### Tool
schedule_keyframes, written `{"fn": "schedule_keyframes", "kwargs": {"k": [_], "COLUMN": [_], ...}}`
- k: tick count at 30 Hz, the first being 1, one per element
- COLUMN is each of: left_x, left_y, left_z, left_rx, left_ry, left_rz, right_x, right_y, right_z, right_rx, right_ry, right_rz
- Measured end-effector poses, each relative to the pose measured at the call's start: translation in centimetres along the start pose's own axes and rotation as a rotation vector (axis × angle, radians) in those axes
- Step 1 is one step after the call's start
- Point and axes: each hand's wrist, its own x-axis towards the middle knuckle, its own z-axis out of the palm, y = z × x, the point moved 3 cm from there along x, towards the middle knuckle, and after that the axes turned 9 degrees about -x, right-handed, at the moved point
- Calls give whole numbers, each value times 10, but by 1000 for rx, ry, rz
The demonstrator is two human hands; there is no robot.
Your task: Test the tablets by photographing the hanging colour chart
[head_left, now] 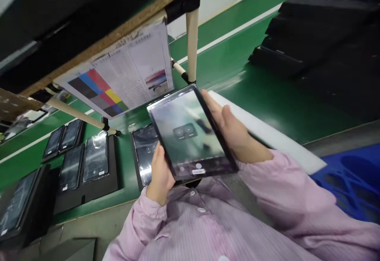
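Green surface (pixel 267 94) lies open on the right; black trays (pixel 89 166) crowd the left. Both hands, left (pixel 160 174) and right (pixel 234 130), grip the flat black glass tablet (pixel 190 132) by its side edges above it, long side pointing away, screen up.

— What's the surface out front?

— A glossy green conveyor belt (pixel 267 90) with a thin white stripe (pixel 237 31) along it, and a grey counter (pixel 89 225) edge nearer in.

— And overhead?

— A brown wooden shelf board (pixel 118 35) on cream-coloured pipe posts (pixel 192 43), with a printed colour-block chart sheet (pixel 118 82) hanging from it. Light glares softly off the belt.
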Motion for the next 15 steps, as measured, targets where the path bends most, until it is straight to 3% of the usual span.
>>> {"fn": "schedule_keyframes", "kwargs": {"k": [3,6,8,10,12,15], "left_x": [9,9,0,-12,-23,-30], "left_y": [-21,-31,-26,-12,3,23], "left_z": [9,6,2,-2,-10,-28], "left_rx": [246,557,715,861,1010,1268], "left_ry": [-60,-171,-296,-405,-436,-322], "left_rz": [5,-61,-70,13,136,294], "right_x": [5,8,7,3,-4,-19], "right_y": [50,92,106,106,95,75], "right_z": [-15,-31,-40,-45,-44,-29], "right_rx": [34,-79,-178,-278,-449,-799], "right_ry": [39,23,12,-5,-71,-210], "right_rz": [224,284,277,233,116,-145]}}
